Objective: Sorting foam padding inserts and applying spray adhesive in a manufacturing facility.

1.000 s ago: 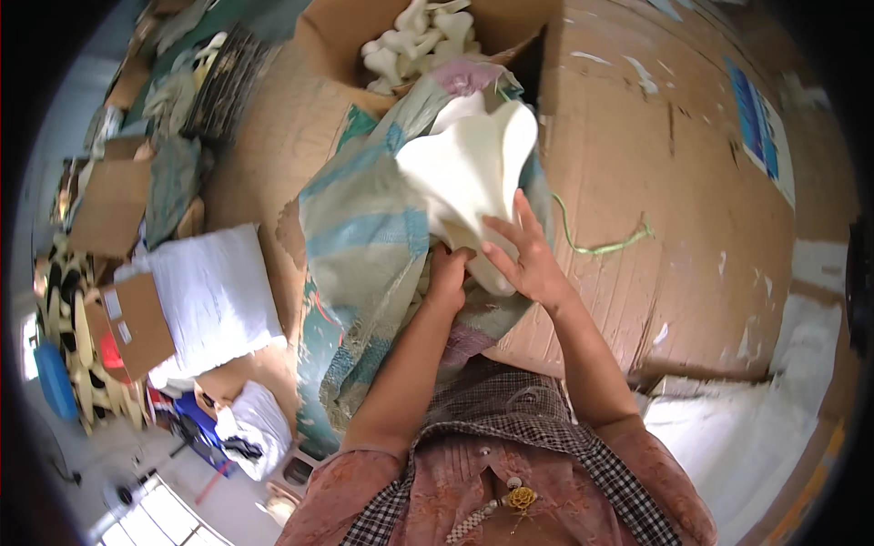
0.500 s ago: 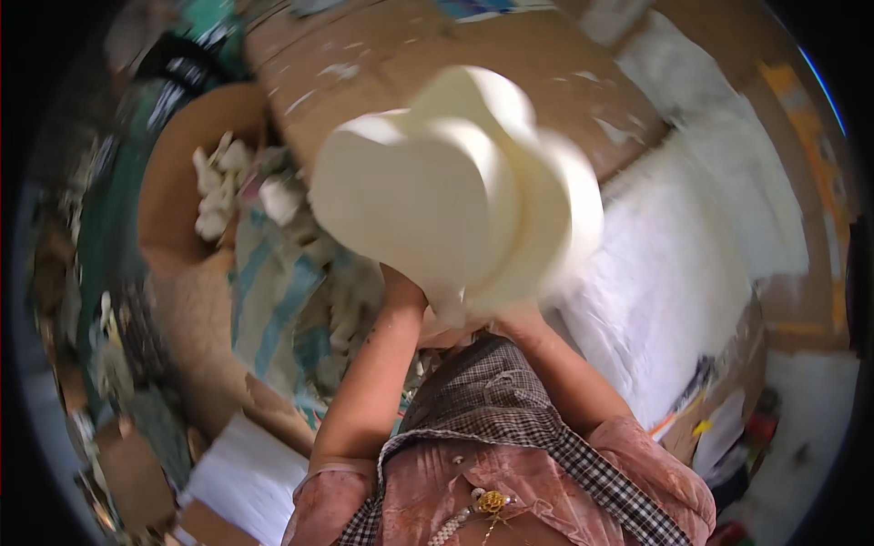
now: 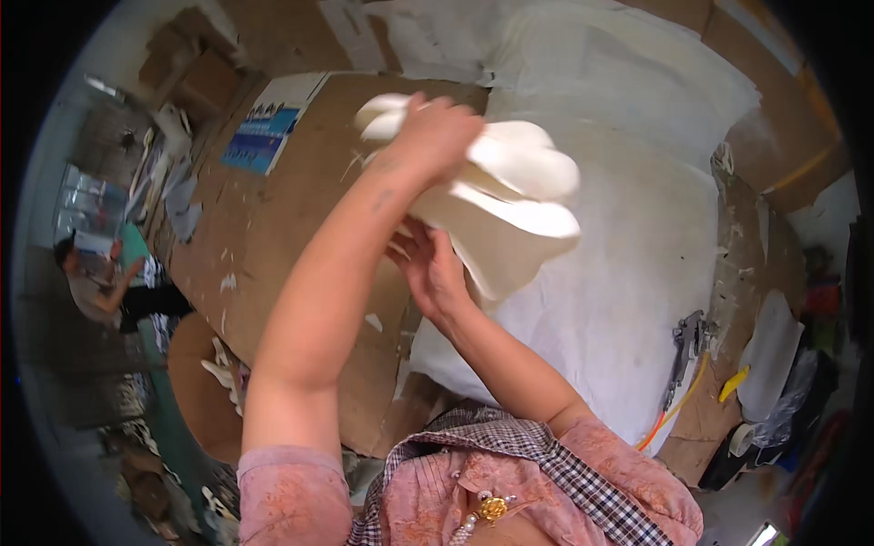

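Several cream-white, smooth pieces with rounded lobes (image 3: 505, 237), foam-like in look, are held tilted in a loose stack over the worktable. Their exact kind cannot be told. My left hand (image 3: 442, 136) reaches across from above, fingers closed over the upper pieces, slightly blurred by motion. Below it, my right hand (image 3: 435, 278) is palm up with thumb and fingers apart, close against the left edge of the lowest piece. Part of its fingertips is hidden behind my left forearm.
Brown cardboard (image 3: 300, 191) and a white sheet (image 3: 628, 273) cover the table. A metal air-gun-like tool (image 3: 683, 350) with an orange hose lies at right. A round brown bin (image 3: 205, 391) stands at lower left. Another person (image 3: 105, 282) is farther left.
The pieces have gone from close before me to over the table, tilting and fanning apart. My left hand has moved from below them to on top. The view has swung toward the table.
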Motion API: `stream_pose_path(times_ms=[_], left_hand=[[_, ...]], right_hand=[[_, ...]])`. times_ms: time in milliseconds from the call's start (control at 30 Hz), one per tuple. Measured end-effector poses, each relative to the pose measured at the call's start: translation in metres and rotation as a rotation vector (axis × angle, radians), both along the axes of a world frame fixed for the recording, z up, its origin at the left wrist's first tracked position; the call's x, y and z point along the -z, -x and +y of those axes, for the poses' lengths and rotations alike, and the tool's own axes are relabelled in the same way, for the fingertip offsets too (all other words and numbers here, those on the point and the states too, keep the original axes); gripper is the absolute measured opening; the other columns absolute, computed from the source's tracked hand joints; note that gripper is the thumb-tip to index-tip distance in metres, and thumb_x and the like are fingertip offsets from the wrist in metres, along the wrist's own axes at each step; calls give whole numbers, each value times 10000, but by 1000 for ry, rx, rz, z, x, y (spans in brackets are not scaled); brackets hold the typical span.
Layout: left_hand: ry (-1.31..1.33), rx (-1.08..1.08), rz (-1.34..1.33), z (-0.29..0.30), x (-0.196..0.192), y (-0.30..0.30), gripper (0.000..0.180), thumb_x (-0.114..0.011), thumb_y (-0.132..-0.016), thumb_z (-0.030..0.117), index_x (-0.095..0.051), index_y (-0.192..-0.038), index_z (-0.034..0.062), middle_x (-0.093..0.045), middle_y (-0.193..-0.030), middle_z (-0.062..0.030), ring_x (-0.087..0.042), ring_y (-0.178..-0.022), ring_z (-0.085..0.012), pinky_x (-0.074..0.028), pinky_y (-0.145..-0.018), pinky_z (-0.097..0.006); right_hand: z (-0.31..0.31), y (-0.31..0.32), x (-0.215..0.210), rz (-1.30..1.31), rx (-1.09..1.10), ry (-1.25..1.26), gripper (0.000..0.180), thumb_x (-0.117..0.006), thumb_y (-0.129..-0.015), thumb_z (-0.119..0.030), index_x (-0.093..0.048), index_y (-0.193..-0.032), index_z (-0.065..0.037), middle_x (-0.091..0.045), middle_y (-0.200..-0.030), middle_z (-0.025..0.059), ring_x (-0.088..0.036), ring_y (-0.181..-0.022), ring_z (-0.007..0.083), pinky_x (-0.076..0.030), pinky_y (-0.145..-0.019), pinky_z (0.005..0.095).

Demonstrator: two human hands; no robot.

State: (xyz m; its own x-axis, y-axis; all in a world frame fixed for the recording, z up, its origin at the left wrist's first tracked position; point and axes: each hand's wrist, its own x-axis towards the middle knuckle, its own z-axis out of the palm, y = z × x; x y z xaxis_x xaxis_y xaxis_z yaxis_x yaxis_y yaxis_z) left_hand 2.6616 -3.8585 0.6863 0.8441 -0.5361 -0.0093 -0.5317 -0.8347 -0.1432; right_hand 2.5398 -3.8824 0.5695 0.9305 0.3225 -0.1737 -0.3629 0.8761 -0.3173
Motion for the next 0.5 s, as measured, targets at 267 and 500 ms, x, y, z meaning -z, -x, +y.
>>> stream_pose_path(times_ms=[267,500], left_hand=[[475,426,-223,-175,-7,-113,502,-568,-667,119,-531,-1167,107,-509,-1218,-81,-427,-1163,-257,-264,-998,-488],[1091,-238,-8,30,82,-25,263,-591,-711,81,-632,-969,48,-643,-920,-73,-614,-810,-177,-492,-720,-289]], right_hand=[[-146,-214,50,-222,282,-151,376,-444,-906,-359,-431,-1201,-126,-490,-1170,35,-478,-1027,187,-389,-866,379],[-152,-213,50,-116,38,109,250,-542,-849,-277,-575,-1008,-87,-613,-951,91,-571,-948,232,-472,-820,383]])
